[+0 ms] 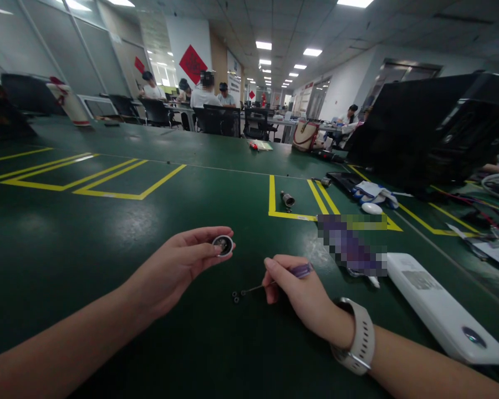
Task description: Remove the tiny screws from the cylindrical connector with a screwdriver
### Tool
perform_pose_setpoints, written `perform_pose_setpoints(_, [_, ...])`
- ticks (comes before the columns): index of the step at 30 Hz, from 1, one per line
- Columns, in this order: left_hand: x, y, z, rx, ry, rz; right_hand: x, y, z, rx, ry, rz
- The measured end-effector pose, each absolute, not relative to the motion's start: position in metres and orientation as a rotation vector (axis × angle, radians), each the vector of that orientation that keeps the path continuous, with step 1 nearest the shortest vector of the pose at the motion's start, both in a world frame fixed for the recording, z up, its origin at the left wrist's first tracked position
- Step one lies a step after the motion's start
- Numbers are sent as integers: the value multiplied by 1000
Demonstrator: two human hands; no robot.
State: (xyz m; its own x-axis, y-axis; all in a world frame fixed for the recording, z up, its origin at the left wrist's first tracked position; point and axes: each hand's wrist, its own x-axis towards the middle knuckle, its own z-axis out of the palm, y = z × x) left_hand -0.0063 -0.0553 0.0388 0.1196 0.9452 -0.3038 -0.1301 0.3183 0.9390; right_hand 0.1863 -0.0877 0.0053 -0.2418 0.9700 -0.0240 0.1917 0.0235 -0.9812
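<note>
My left hand [183, 265] pinches a small round metal part [223, 245] with a dark centre, held just above the green table [108, 238]. My right hand [295, 293], with a white watch on its wrist, is closed round a thin screwdriver [274, 280] with a purple handle. Its tip points left and down at two tiny black rings [235, 297] lying on the table. A small metal cylinder [287, 199] lies farther back inside a yellow-taped box.
A white oblong device [444, 316] lies at the right. Gloves [376, 192], a white mouse [371, 208] and cables lie beyond it, below a dark monitor [419, 127]. Several people sit at desks in the background, near a woven bag [305, 136].
</note>
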Motion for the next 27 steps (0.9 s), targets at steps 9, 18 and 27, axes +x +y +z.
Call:
perform_pose_setpoints(9, [-1,-65,39,1040,1214,893,182,-104,14,-1191,-2071,541])
perform_pose_setpoints(18, [2,-68,37,1170,1231,830,191,-112,-1,-704,-2060,353])
perform_pose_setpoints(27, [5,-75,32,1334,1201,811,185,-112,2,-738,-2201,192])
